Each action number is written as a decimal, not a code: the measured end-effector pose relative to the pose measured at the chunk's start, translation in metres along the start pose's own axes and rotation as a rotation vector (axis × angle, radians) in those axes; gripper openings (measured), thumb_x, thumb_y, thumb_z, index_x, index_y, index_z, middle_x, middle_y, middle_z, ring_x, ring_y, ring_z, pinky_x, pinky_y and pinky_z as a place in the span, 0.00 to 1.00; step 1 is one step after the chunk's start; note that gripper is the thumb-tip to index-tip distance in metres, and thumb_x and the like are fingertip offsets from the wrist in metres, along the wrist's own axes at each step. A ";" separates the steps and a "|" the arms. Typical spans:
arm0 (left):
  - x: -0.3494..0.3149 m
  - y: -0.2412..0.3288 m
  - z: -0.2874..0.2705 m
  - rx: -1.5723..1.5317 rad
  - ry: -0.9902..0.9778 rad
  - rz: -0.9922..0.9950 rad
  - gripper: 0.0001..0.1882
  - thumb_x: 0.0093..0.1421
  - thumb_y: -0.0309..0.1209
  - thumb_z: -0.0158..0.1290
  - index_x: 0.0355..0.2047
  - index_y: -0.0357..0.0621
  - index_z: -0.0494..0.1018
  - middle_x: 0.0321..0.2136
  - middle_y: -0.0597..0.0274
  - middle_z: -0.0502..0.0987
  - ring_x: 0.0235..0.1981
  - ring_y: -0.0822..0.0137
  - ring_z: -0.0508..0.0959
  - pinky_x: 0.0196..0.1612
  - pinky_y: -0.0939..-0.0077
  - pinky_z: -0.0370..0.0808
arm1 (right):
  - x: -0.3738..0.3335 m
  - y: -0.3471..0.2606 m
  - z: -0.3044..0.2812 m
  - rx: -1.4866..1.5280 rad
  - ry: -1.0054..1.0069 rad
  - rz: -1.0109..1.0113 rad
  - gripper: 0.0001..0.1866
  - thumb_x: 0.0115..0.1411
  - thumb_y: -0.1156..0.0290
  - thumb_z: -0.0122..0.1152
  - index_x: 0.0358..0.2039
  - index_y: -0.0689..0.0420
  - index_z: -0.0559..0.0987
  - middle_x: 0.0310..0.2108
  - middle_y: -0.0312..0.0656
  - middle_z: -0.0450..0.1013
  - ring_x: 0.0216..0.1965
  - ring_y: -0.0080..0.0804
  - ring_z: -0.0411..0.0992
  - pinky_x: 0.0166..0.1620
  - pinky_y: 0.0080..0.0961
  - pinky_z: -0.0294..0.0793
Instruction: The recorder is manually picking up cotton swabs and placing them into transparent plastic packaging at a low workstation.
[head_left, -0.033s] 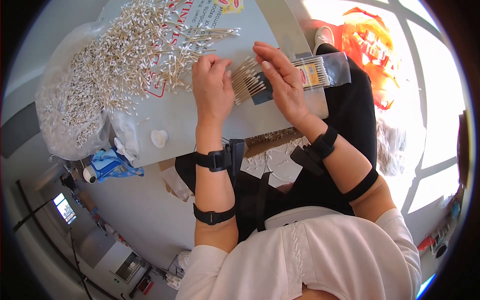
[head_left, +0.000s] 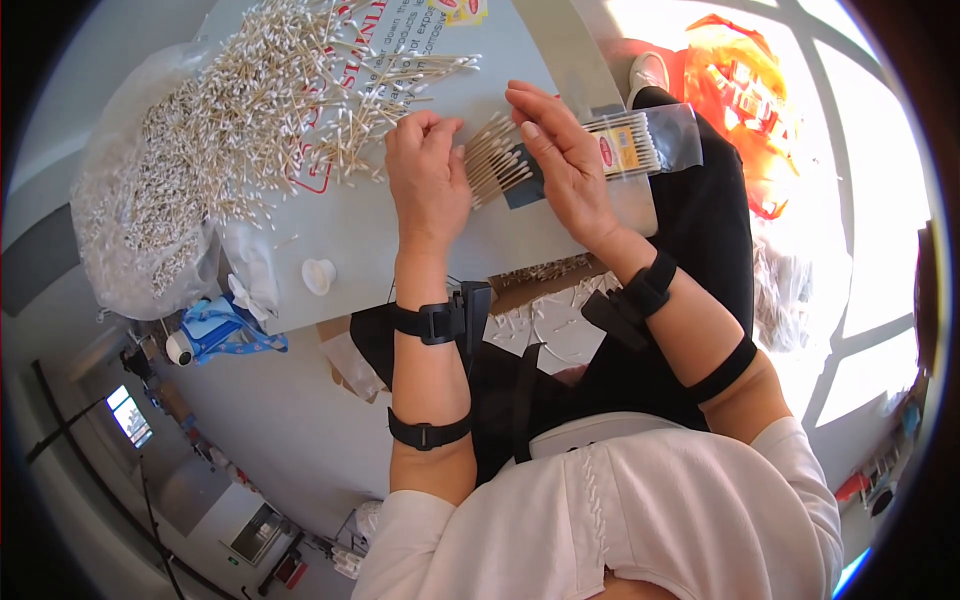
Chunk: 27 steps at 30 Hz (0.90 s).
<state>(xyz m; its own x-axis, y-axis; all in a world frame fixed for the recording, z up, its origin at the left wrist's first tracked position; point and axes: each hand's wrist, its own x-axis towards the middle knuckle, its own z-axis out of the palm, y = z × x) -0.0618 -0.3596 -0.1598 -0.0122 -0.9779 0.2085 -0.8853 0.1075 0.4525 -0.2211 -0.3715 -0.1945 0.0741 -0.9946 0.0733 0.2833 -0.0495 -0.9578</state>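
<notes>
Left hand (head_left: 428,178) rests knuckles-up on the table (head_left: 350,235), fingers curled and drawn together over the near ends of a small bundle of cotton swabs (head_left: 497,165); I see its fingertips touching the sticks, but whether they pinch any I can't tell. Right hand (head_left: 562,158) lies flat w/ fingers straight and close together, palm down, pressing the far side of the same bundle. Bundle sits between both hands, roughly parallel sticks fanned at a slant, on the grey table surface near its front edge.

Just beside the right hand, on its outer side: clear plastic packet (head_left: 640,142) filled w/ swabs in a neat row, partly under the fingers, lying at the table corner. Dark flat piece (head_left: 525,188) shows beneath the bundle; its kind I can't make out.

Left of the left hand: big loose heap of swabs (head_left: 270,95) spread over a printed sheet, w/ a few strays reaching toward the hands. Further left, a clear bag (head_left: 140,220) stuffed w/ more swabs hangs over the table edge. Small white cap-like object (head_left: 318,275) sits alone near the front edge.

Both forearms carry black straps; wrist units at approx. mid-forearm. Beyond the table on the right, an orange bag (head_left: 745,95) lies in sunlight on the floor.
</notes>
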 end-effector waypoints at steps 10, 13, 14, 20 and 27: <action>-0.021 0.009 0.009 -0.035 0.191 0.019 0.12 0.47 0.18 0.60 0.33 0.45 0.78 0.35 0.62 0.74 0.42 0.56 0.70 0.47 0.65 0.69 | 0.012 0.007 -0.003 0.025 -0.026 -0.010 0.16 0.69 0.73 0.51 0.54 0.67 0.73 0.54 0.49 0.72 0.57 0.36 0.69 0.60 0.26 0.65; -0.017 0.012 0.005 0.024 0.099 0.043 0.10 0.46 0.20 0.62 0.30 0.45 0.77 0.35 0.63 0.73 0.43 0.56 0.71 0.46 0.61 0.68 | 0.011 0.007 -0.003 0.073 0.000 0.025 0.16 0.69 0.73 0.51 0.54 0.67 0.73 0.53 0.47 0.73 0.54 0.32 0.70 0.57 0.24 0.67; -0.016 0.012 0.006 0.023 0.099 0.043 0.10 0.46 0.20 0.62 0.30 0.45 0.77 0.35 0.63 0.73 0.43 0.56 0.71 0.46 0.61 0.68 | 0.011 0.006 -0.003 0.073 0.006 0.023 0.16 0.69 0.73 0.51 0.54 0.67 0.73 0.52 0.45 0.73 0.53 0.29 0.71 0.56 0.23 0.68; -0.010 0.009 0.006 0.096 -0.008 0.057 0.10 0.46 0.20 0.62 0.28 0.45 0.74 0.33 0.63 0.72 0.40 0.55 0.70 0.44 0.61 0.67 | 0.010 0.005 -0.004 0.111 0.007 0.062 0.16 0.69 0.72 0.52 0.54 0.66 0.74 0.50 0.42 0.74 0.51 0.26 0.71 0.56 0.21 0.68; -0.022 0.018 -0.017 -0.081 -0.016 -0.019 0.07 0.50 0.20 0.59 0.29 0.41 0.72 0.32 0.59 0.72 0.40 0.55 0.70 0.45 0.64 0.68 | 0.011 0.002 -0.006 0.217 0.017 0.132 0.17 0.69 0.71 0.51 0.54 0.66 0.74 0.49 0.42 0.75 0.52 0.27 0.72 0.57 0.22 0.70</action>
<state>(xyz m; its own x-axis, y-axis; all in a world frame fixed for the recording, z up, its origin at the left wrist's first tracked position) -0.0697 -0.3331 -0.1410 -0.0034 -0.9826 0.1859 -0.8447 0.1023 0.5254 -0.2259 -0.3831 -0.1971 0.1086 -0.9925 -0.0553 0.4706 0.1004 -0.8766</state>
